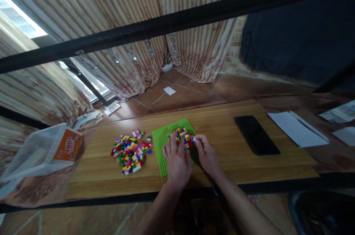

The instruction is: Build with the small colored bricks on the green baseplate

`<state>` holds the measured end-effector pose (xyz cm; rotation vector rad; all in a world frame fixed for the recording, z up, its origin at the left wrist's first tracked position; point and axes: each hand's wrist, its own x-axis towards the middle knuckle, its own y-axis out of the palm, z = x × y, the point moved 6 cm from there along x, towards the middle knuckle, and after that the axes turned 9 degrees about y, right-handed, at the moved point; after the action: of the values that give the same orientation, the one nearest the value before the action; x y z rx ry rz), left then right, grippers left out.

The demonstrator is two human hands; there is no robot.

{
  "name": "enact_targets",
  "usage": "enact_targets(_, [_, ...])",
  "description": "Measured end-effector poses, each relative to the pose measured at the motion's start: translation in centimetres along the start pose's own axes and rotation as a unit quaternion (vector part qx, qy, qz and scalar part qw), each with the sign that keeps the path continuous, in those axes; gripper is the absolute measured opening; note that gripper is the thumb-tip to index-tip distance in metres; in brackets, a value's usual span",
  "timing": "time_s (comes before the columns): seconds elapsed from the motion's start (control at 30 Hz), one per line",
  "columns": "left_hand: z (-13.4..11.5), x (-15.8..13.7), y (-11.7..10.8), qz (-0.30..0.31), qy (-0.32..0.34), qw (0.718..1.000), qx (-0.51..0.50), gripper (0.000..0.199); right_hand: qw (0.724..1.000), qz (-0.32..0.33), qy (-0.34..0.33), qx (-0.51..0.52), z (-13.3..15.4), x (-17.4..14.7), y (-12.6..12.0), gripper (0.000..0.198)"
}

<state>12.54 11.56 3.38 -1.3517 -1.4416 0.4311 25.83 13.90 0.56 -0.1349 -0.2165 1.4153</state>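
A green studded baseplate (160, 146) lies at an angle on a wooden board, carrying a cluster of small multicoloured toy bricks (181, 132). My left hand (177, 161) rests over the plate, its fingers stretched out and touching the cluster, partly hiding it. At the plate's right edge, my right hand (206, 153) has thumb and forefinger pinched together. A small white brick (194, 139) shows at those fingertips, close to the red and blue bricks at the cluster's right end. To the left lies a loose pile of mixed bricks (131, 153).
A black phone (257, 135) lies right of the hands on the wooden board (219, 120), with white paper (298, 129) beyond it. At far left stands a clear plastic bin (36, 157) with an orange label. A dark metal bar (155, 29) crosses above the work area.
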Motion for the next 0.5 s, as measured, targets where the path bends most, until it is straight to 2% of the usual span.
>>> enact_targets(0.23, [0.1,0.0,0.8,-0.02,-0.042,0.998,-0.047,0.043,1.0,0.01,0.001,-0.003,0.1,-0.2,0.2,0.024])
enact_targets(0.5, [0.3,-0.2,1.4,-0.027,-0.052,0.994,-0.097,0.045,1.0,0.005,0.007,-0.019,-0.3,-0.1,0.2,0.025])
